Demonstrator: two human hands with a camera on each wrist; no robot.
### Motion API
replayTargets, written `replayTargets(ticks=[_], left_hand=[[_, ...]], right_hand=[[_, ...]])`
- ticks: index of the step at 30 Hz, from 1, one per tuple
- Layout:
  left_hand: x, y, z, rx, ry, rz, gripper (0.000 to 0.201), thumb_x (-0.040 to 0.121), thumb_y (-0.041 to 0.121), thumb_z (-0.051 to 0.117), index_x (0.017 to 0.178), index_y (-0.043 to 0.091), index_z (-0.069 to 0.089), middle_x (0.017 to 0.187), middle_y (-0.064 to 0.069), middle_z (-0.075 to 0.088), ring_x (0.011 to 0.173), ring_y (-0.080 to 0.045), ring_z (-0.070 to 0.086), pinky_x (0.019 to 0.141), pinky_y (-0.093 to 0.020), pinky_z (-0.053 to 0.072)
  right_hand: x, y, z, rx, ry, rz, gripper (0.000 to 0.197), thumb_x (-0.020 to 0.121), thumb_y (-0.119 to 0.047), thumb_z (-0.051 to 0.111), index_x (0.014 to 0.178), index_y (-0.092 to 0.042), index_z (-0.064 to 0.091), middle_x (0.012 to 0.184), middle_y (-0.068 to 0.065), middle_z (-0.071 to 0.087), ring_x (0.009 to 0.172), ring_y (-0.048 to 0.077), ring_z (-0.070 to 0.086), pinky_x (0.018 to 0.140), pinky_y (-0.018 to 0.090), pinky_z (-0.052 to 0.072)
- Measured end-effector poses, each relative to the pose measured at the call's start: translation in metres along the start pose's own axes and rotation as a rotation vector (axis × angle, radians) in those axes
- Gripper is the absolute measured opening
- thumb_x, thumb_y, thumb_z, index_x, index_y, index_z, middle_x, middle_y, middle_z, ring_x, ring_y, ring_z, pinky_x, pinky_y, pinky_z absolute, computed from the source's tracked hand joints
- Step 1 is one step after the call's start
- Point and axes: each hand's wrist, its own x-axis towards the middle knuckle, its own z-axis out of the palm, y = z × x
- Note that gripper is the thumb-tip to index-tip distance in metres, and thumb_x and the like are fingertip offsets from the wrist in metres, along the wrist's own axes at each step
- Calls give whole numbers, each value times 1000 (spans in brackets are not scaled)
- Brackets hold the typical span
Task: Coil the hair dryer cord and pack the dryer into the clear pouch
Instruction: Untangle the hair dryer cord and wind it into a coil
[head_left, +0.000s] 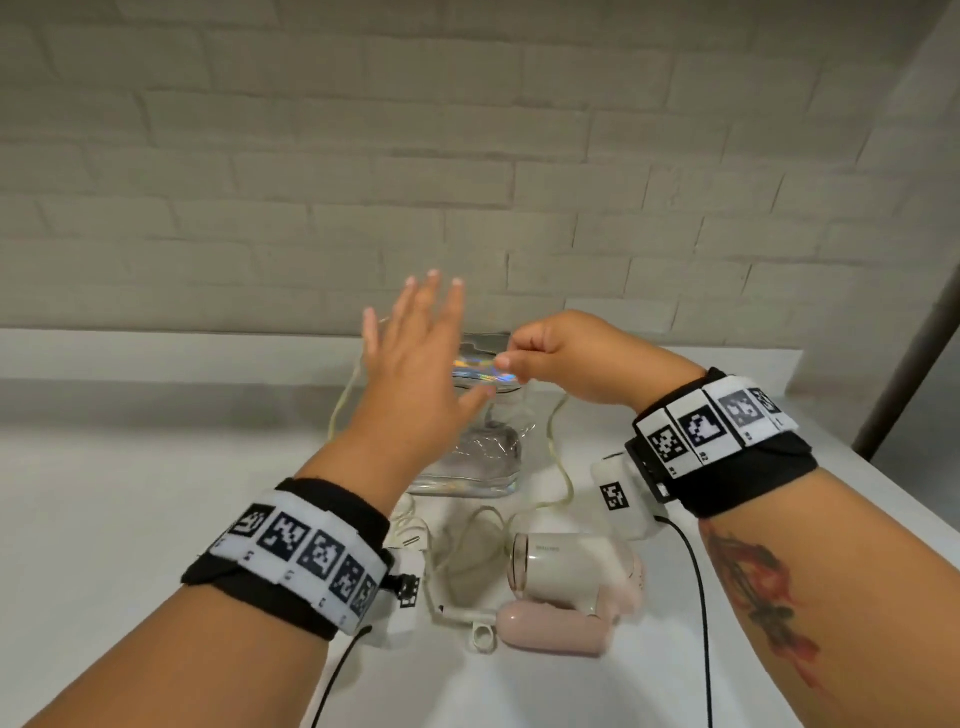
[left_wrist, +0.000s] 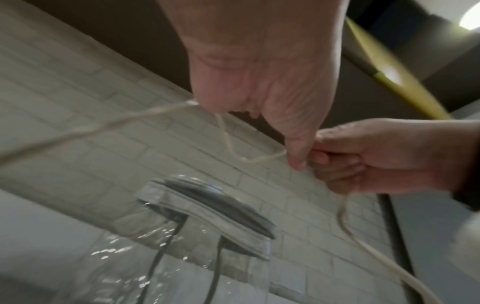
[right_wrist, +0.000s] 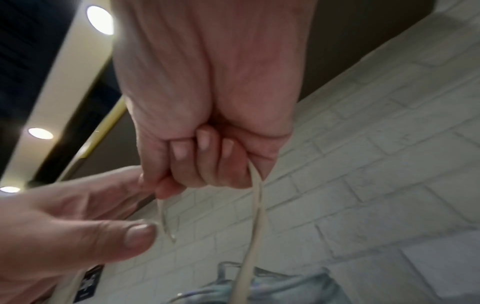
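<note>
Surface (head_left: 156, 519): clear pouch (head_left: 467, 457) stands mid, toward far edge; hair dryer (head_left: 566, 587) lies nearer the front edge, long axis left-right. Cord (head_left: 558, 457) rises from dryer to right hand (head_left: 561, 358), fisted on it. Left hand (head_left: 415, 364) flat, fingers spread, cord looped over it, just left of right hand. Next wrap goes leftward round left hand.
</note>
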Motion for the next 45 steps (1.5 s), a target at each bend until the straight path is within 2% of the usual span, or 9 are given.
replayTargets(ticks=[4, 9, 18, 23, 26, 30, 35, 42, 45], left_hand=[[7, 16, -8, -212, -113, 48, 17, 89, 27, 56, 100, 16, 63, 99, -4, 68, 97, -26, 62, 93, -38, 44], [7, -4, -9, -509, -162, -24, 30, 92, 43, 47, 81, 24, 66, 61, 5, 53, 52, -10, 45, 55, -30, 36], [1, -50, -19, -656, 108, -334, 33, 94, 37, 46, 74, 19, 65, 58, 1, 47, 53, -14, 42, 58, -31, 35], [-10, -53, -7, -502, -256, -349, 13, 91, 23, 59, 95, 20, 71, 91, -10, 69, 83, -14, 64, 74, -26, 43], [-11, -34, 2, -297, -291, -188, 81, 76, 34, 75, 146, 20, 35, 147, -8, 42, 135, -22, 39, 110, -31, 29], [-4, 5, -1, 35, -20, -24, 120, 68, 49, 75, 152, 16, -4, 163, -7, -1, 150, -26, 0, 119, -51, -4], [6, 30, 1, 199, 62, 329, 100, 74, 31, 72, 153, 13, 13, 159, -14, 24, 146, -30, 22, 117, -52, 8], [14, 20, -4, -365, -383, 6, 5, 93, 28, 55, 92, 23, 54, 81, 2, 65, 76, -19, 61, 65, -27, 48], [13, 9, -8, -342, -256, 10, 30, 97, 34, 48, 73, 16, 54, 63, -6, 52, 63, -28, 52, 58, -34, 42]], right_hand=[[5, -15, -3, -45, -11, -74, 26, 91, -33, 56, 65, -25, 55, 59, -4, 51, 54, 10, 40, 54, 26, 33], [1, 1, 2, 337, 73, -47, 28, 89, -32, 59, 74, -8, 60, 64, 6, 46, 55, 14, 40, 56, 28, 38], [-13, 47, 4, 570, 136, 111, 30, 93, -24, 55, 65, -13, 55, 48, -7, 35, 47, 8, 30, 51, 25, 33], [-16, 49, -3, 264, 166, 194, 31, 89, -37, 57, 68, -14, 61, 59, 1, 40, 54, 15, 37, 55, 26, 36], [-11, 30, -1, 21, 94, 131, 32, 89, -41, 55, 70, -16, 62, 57, -1, 42, 50, 12, 37, 51, 25, 31], [-4, 9, 8, -142, -8, 63, 30, 91, -42, 52, 70, -22, 58, 56, -4, 46, 53, 12, 43, 52, 27, 30], [7, -23, 15, -344, -121, 100, 33, 95, -18, 48, 123, -4, 57, 125, 20, 60, 107, 31, 56, 83, 32, 39], [-1, 9, 15, 179, 15, 8, 24, 89, -34, 58, 67, -23, 59, 59, -7, 52, 52, 7, 50, 61, 30, 45], [-1, 19, 20, 498, 65, 24, 26, 87, -34, 60, 75, -11, 60, 60, 2, 38, 55, 15, 39, 56, 32, 42]])
